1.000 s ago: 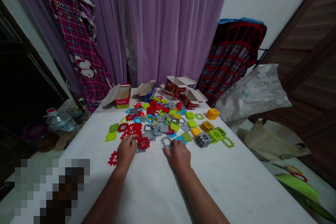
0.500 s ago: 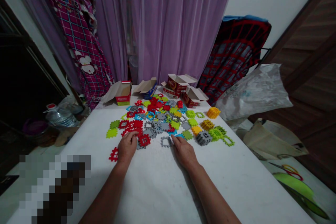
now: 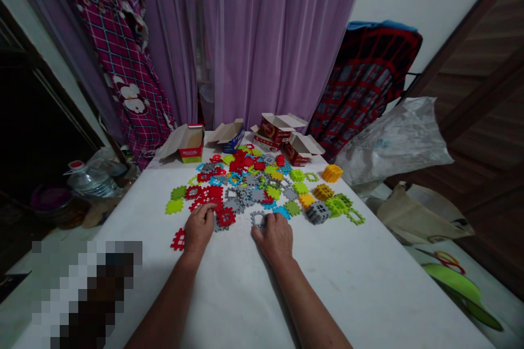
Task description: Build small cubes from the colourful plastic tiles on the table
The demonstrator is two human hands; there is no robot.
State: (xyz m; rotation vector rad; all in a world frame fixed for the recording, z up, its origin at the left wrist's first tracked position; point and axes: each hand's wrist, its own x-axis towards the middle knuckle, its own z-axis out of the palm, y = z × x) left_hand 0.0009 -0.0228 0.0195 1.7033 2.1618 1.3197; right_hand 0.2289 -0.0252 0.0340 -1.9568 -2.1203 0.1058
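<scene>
My right hand (image 3: 276, 235) is at a grey square frame piece (image 3: 257, 218) with notched edges, flat on the white table. Its thumb meets the near edge and its curled fingers the right edge, closed on the piece. Over on the left, my left hand (image 3: 199, 226) rests with its fingers curled in. Whatever is inside that hand is hidden. Beside its fingertips lies a red window piece (image 3: 225, 217) on top of grey pieces, and a red notched piece (image 3: 178, 239) is partly behind the wrist. Ahead spreads a pile of red, grey, blue and green interlocking pieces (image 3: 257, 196).
Assembled blocks stand at right: a grey cube (image 3: 318, 212), a yellow block (image 3: 332, 173) and a green block (image 3: 339, 205). Open boxes line the back, including a red box (image 3: 192, 147) and a blue box (image 3: 233, 139). A clear plastic bag (image 3: 397, 139) hangs beyond the table's right edge.
My right hand has shifted left and turned, bringing its thumb and fingers onto the grey frame piece. My left hand has stayed nearly still.
</scene>
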